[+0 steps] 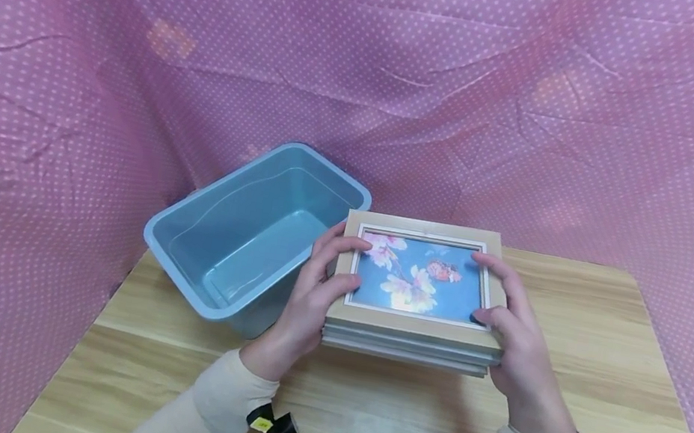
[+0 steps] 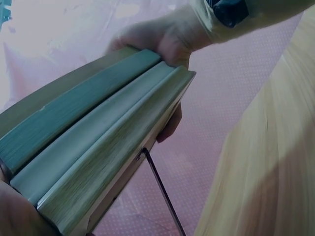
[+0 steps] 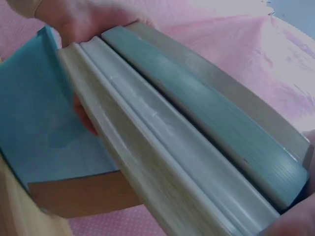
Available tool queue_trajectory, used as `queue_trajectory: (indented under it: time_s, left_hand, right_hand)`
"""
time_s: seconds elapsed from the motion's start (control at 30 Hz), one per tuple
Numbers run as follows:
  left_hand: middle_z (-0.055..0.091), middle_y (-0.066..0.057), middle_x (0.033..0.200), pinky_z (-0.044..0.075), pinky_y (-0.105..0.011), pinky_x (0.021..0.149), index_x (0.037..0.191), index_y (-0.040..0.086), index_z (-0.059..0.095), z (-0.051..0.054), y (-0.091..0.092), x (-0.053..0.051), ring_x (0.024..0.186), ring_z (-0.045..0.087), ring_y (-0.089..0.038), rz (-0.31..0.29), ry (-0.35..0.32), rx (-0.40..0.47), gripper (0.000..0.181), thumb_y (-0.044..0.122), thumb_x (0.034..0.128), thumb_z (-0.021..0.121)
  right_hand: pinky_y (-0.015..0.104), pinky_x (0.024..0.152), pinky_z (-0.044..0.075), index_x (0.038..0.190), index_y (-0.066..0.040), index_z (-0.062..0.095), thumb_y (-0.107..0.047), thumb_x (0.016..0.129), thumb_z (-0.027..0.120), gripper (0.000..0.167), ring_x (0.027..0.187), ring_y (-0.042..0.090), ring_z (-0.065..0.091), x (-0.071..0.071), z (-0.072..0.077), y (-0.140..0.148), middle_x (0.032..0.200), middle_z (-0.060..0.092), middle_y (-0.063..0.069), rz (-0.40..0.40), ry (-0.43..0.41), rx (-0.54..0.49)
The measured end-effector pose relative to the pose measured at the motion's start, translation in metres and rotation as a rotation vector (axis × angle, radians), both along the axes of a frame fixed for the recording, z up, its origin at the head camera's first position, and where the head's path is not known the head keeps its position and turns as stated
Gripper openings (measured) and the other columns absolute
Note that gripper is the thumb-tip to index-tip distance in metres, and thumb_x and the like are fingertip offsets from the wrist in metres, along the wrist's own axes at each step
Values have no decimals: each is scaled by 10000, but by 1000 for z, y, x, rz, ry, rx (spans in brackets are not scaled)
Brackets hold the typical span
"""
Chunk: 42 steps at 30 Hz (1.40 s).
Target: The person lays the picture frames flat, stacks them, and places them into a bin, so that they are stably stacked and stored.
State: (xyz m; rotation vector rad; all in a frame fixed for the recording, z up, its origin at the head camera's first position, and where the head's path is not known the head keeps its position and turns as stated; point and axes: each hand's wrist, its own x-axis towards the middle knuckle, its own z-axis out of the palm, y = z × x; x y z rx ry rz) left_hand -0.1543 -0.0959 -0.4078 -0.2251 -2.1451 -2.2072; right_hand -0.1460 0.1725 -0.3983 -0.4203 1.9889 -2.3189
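A stack of several picture frames is held between both hands over the table. Its top frame (image 1: 411, 325) has a pale wood border and a print of pink-white blossoms and a butterfly on blue. My left hand (image 1: 310, 294) grips the stack's left side, thumb and a finger over the top border. On the opposite side my right hand (image 1: 524, 343) grips likewise. Edge-on in the left wrist view, a teal frame (image 2: 83, 101) lies under the top one, with paler frames (image 2: 115, 147) below. A thin dark strip (image 2: 165, 191) hangs from the underside.
A blue plastic bin (image 1: 238, 218) stands behind and left of the stack, near my left hand; nothing shows inside. Wood-grain table (image 1: 605, 348) extends to the right and front. Pink dotted cloth (image 1: 371, 61) encloses the back and sides.
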Motion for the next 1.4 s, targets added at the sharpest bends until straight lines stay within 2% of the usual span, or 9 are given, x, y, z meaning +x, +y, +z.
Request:
queue_trajectory:
  time_s: [0.17, 0.27, 0.37, 0.53, 0.73, 0.93, 1.07, 1.17, 1.4]
  left_hand:
    - [249, 10, 1767, 45, -656, 1337, 1389, 59, 640, 14, 1, 4, 1657, 126, -290, 39, -9, 42, 490, 141, 906, 646]
    - [255, 26, 1765, 60, -633, 1343, 1407, 61, 630, 23, 0, 5, 1656, 135, -275, 50, -7, 55, 505, 151, 910, 646]
    - [242, 19, 1771, 78, -627, 1341, 1417, 68, 625, 32, -1, 6, 1653, 138, -273, 55, -6, 53, 504, 165, 923, 635]
    - [203, 13, 1780, 108, -621, 1338, 1455, 99, 621, 46, -3, 8, 1653, 128, -265, 47, 1, 46, 499, 180, 963, 613]
    - [149, -2, 1788, 73, -607, 1351, 1497, 100, 589, 62, -7, 7, 1659, 84, -241, 50, 13, 72, 498, 170, 1005, 571]
    - [138, 20, 1786, 107, -573, 1356, 1509, 83, 555, 75, -10, 10, 1654, 55, -189, 60, 20, 156, 531, 129, 980, 533]
    - [125, 17, 1783, 138, -565, 1342, 1509, 91, 557, 81, -12, 12, 1645, 51, -181, 59, 42, 171, 543, 114, 967, 535]
    - [143, 11, 1776, 178, -574, 1326, 1518, 107, 551, 84, -15, 14, 1633, 102, -204, 47, 59, 186, 546, 105, 973, 525]
    - [288, -12, 1722, 277, -569, 1276, 1538, 133, 532, 88, -24, 14, 1573, 284, -260, 37, 106, 203, 548, 82, 994, 495]
  right_hand:
    - [297, 777, 609, 1512, -271, 520, 57, 944, 339, 680, 1412, 500, 267, -2, 16, 0, 1732, 67, -2, 9, -57, -7]
    - [311, 749, 613, 1502, -287, 522, 32, 958, 336, 657, 1321, 437, 436, -5, 26, 1, 1723, 78, -7, 22, -64, 0]
    - [305, 714, 616, 1476, -292, 539, 24, 965, 333, 636, 1167, 357, 593, -9, 35, 2, 1715, 89, 28, 42, -55, -2]
    - [288, 694, 598, 1454, -287, 545, 6, 975, 317, 606, 1064, 320, 659, -15, 49, 2, 1720, 122, 99, 74, -48, -17]
    - [309, 693, 570, 1443, -270, 559, -18, 962, 321, 593, 1084, 402, 614, -24, 68, -2, 1683, 191, 117, 91, -58, -5]
    - [345, 732, 574, 1467, -290, 552, -44, 972, 345, 591, 1122, 467, 569, -32, 81, -8, 1669, 211, 115, 120, -85, 53]
    - [351, 734, 566, 1450, -299, 568, -43, 966, 355, 587, 1106, 453, 568, -37, 86, -12, 1672, 229, 105, 131, -93, 54]
    - [349, 731, 558, 1415, -300, 595, -44, 960, 372, 568, 1102, 443, 566, -40, 90, -16, 1675, 249, 78, 136, -97, 54]
    - [409, 881, 472, 1304, -313, 646, -57, 933, 401, 513, 1277, 436, 412, -51, 98, -27, 1665, 279, 28, 135, -110, 59]
